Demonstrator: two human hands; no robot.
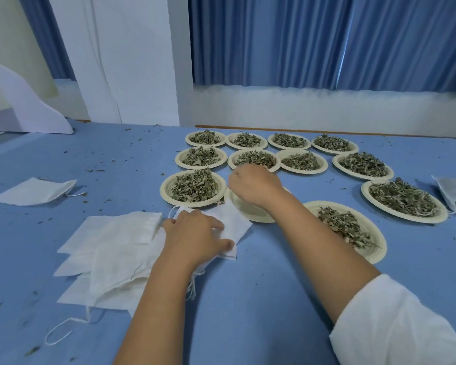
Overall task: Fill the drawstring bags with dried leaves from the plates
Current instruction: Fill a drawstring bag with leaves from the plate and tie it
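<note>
Several paper plates heaped with dried leaves (195,187) stand in rows on the blue table. One plate (248,210) in the near row looks empty. My right hand (253,185) hovers over its far rim, knuckles up, with its fingertips hidden from me. A flat white drawstring bag (234,219) lies next to that plate. My left hand (195,235) presses on this bag with thumb and fingers spread. A pile of empty bags (111,248) lies left of that hand.
One more empty bag (34,191) lies alone at the far left. A bag holding leaves (453,196) lies at the right edge beside a full plate (403,198). Leaf crumbs are scattered over the blue cloth (248,299). White panels and blue curtains stand behind the table.
</note>
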